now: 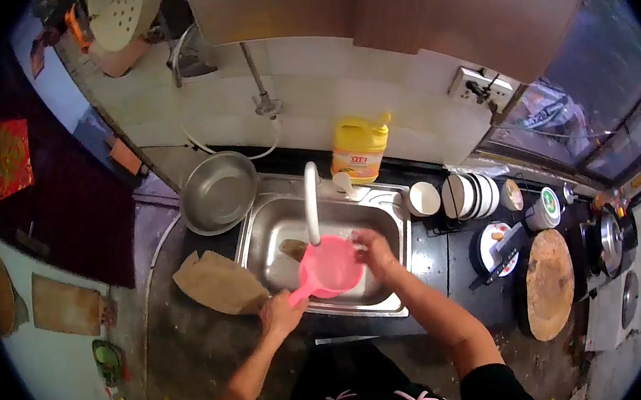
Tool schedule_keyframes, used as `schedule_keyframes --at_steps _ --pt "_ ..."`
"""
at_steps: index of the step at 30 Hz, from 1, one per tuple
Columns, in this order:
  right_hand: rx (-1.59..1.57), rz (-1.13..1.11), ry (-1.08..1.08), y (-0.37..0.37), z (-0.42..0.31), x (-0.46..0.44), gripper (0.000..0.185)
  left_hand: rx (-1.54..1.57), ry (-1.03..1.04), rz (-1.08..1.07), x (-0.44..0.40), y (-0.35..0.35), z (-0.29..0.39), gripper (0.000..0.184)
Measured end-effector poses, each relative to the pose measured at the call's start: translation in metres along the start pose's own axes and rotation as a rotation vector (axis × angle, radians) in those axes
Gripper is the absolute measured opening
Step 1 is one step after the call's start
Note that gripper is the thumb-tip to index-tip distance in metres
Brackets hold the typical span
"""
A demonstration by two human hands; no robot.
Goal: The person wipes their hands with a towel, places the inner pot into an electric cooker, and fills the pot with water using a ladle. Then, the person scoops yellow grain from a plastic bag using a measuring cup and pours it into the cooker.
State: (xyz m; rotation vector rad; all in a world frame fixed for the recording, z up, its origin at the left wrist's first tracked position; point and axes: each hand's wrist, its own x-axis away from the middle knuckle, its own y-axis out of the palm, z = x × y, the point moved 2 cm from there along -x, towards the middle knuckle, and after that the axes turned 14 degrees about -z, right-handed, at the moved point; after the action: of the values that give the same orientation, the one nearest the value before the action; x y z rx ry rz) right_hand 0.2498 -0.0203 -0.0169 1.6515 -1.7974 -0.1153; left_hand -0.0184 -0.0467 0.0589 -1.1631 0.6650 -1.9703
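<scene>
A pink plastic water ladle (332, 266) is held over the sink (408, 247), below the tip of the white curved faucet (312, 201). My left hand (281, 314) is closed around its handle at the lower left. At the ladle's right rim, my right hand (376, 254) has bent fingers reaching over the edge and appears to grip it. The inside of the ladle looks pale and misty, so its contents are unclear. A brownish item (293, 249) lies in the basin, partly hidden behind the ladle.
Left of the sink are a metal basin (218, 194) and a brown paper-like sheet (221, 283). A yellow detergent jug (360, 149) stands behind it. To the right are a white bowl (423, 199), racked dishes (471, 195), a knife (503, 266) over a plate, and a round wooden board (550, 285).
</scene>
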Motion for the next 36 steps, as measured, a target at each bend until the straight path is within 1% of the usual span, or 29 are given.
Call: schedule_keyframes --at_steps 1,2,3,5,6,9,12,13,15,16,19,21,22,25,26,29,30,33,36 --pt "-0.051 -0.067 -0.011 0.004 0.019 0.016 0.028 -0.050 0.031 0.003 -0.003 -0.001 0.008 0.034" --pt "0.048 0.030 0.219 0.027 0.013 0.037 0.027 -0.100 0.063 0.009 -0.007 -0.002 0.016 0.031" --pt "-0.001 -0.060 0.155 0.019 0.053 0.038 0.027 -0.150 0.097 0.016 -0.009 -0.003 0.022 0.029" --pt "-0.090 -0.068 0.358 0.051 0.068 0.059 0.028 -0.287 0.193 0.084 -0.017 0.011 0.017 0.022" --pt "-0.062 -0.139 0.419 0.061 0.081 0.059 0.027 -0.356 0.238 0.119 -0.021 0.018 0.011 0.019" --pt "-0.105 -0.234 0.494 0.094 0.104 0.063 0.030 -0.547 0.263 0.139 -0.026 0.025 -0.014 0.009" --pt "-0.100 -0.308 0.517 0.116 0.126 0.060 0.029 -0.536 0.180 0.281 -0.015 0.012 -0.027 0.011" --pt "-0.084 -0.309 0.525 0.121 0.131 0.058 0.030 -0.462 0.108 0.300 -0.011 0.008 -0.029 0.010" --pt "-0.048 -0.310 0.547 0.135 0.130 0.062 0.031 -0.308 -0.038 0.336 -0.003 0.004 -0.032 0.013" --pt "-0.042 -0.284 0.514 0.137 0.140 0.061 0.035 -0.046 -0.050 0.278 -0.001 0.007 -0.036 0.014" --pt "-0.189 -0.210 0.466 0.146 0.138 0.061 0.041 0.711 -0.097 0.104 0.007 0.028 -0.048 0.020" --pt "-0.372 -0.262 0.402 0.138 0.143 0.052 0.045 1.178 -0.143 0.005 0.009 0.046 -0.046 0.024" --pt "-0.463 -0.285 0.368 0.131 0.146 0.049 0.046 1.181 -0.122 -0.030 0.012 0.047 -0.043 0.025" --pt "-0.441 -0.427 0.326 0.128 0.136 0.055 0.044 1.262 -0.112 -0.040 0.013 0.058 -0.034 0.026" --pt "-0.475 -0.473 0.337 0.128 0.129 0.058 0.040 1.299 -0.065 -0.072 0.017 0.059 -0.026 0.026" --pt "-0.308 -0.412 0.407 0.124 0.106 0.063 0.037 1.244 -0.039 -0.104 0.027 0.063 -0.005 0.021" --pt "-0.323 -0.395 0.408 0.121 0.110 0.061 0.036 1.239 -0.022 -0.136 0.021 0.072 -0.008 0.028" --pt "-0.309 -0.339 0.387 0.124 0.096 0.074 0.025 1.467 0.022 -0.275 0.022 0.075 -0.006 0.040" --pt "-0.241 -0.450 0.403 0.113 0.102 0.079 0.025 1.665 -0.082 -0.574 0.013 0.068 -0.003 0.048"
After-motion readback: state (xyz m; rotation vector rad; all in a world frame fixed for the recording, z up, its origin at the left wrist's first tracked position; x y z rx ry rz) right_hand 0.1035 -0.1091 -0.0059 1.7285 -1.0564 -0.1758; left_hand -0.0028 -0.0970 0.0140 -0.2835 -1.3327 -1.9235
